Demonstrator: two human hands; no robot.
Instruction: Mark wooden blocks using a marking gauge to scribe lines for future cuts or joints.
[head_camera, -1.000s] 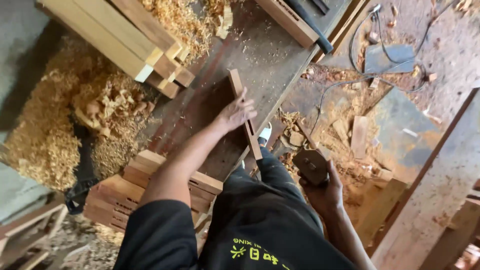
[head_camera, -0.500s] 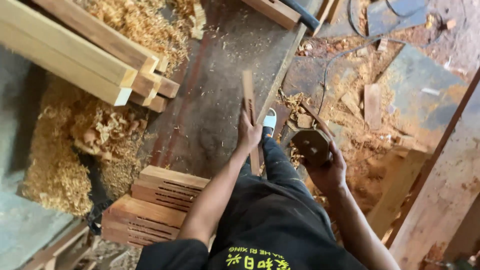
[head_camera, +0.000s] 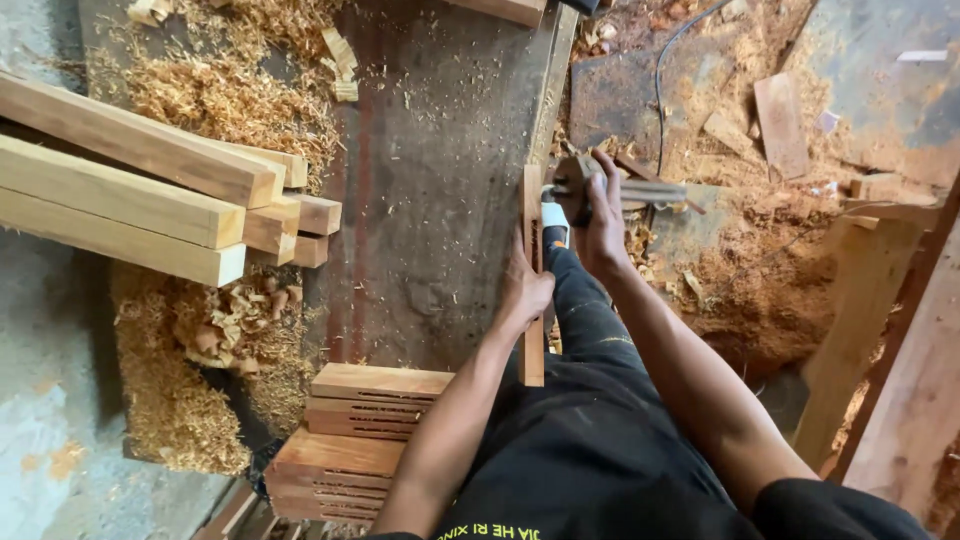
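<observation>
Left hand grips a wooden slat; right hand clasps a hand plane.

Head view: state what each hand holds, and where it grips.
The left hand steadies a wooden strip at its middle; the right hand grips a wooden marking gauge around its block, at the strip's far end.

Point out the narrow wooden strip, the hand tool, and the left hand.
narrow wooden strip (head_camera: 532, 200): head view, its upper part beyond the fingers.
hand tool (head_camera: 572, 186): head view, its wooden body.
left hand (head_camera: 524, 288): head view, back of the hand.
</observation>
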